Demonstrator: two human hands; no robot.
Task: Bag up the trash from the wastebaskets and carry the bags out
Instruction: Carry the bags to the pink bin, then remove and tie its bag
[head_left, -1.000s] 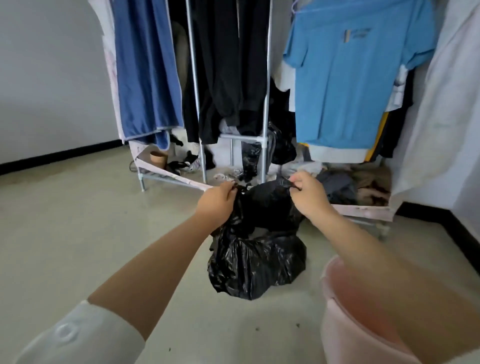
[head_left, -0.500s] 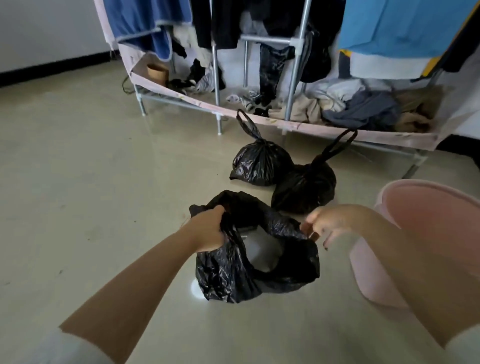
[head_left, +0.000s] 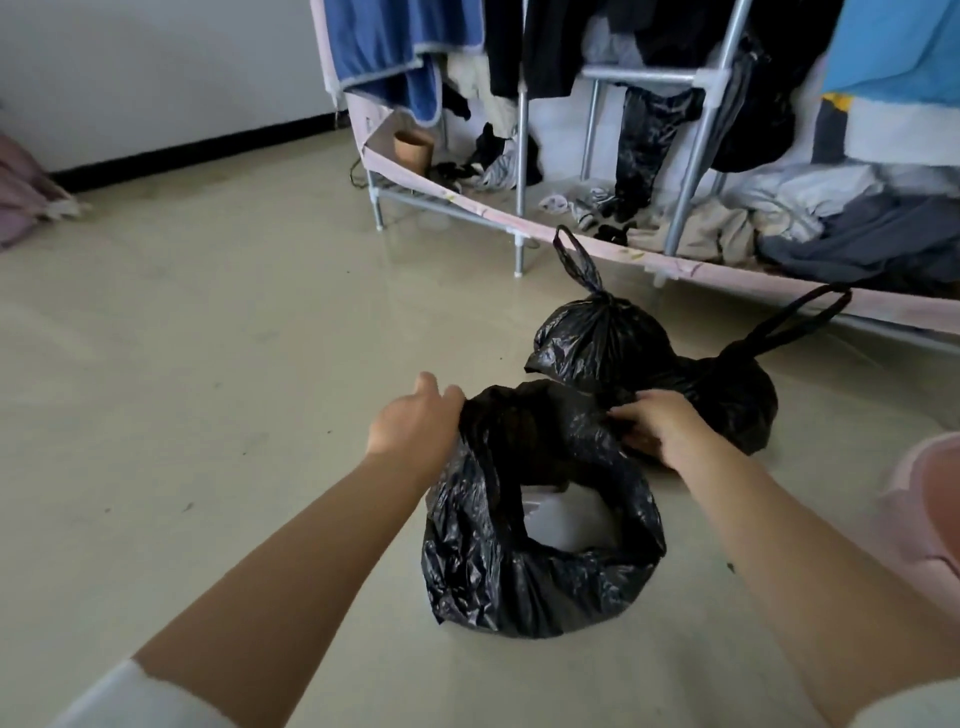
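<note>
An open black trash bag (head_left: 498, 566) sits on the floor in front of me, with something white showing inside its mouth. My left hand (head_left: 410, 421) grips the left side of the bag's rim. My right hand (head_left: 660, 426) pinches the rim at the far right side. Behind it lie two tied black trash bags: one (head_left: 597, 338) with its knotted handles standing up, the other (head_left: 737, 389) to its right, partly hidden by my right hand. A pink wastebasket (head_left: 930, 514) stands at the right edge, cut off by the frame.
A metal clothes rack (head_left: 519, 171) with hanging clothes and piled laundry runs across the back. Its low pink-edged shelf sits just behind the tied bags. A pinkish bundle (head_left: 21, 192) lies at the far left by the wall. Pale bare floor spreads to the left.
The view has dropped from the rack to the floor, bringing two tied bags into sight. The bag now rests on the floor, and my right hand has taken hold of its rim again.
</note>
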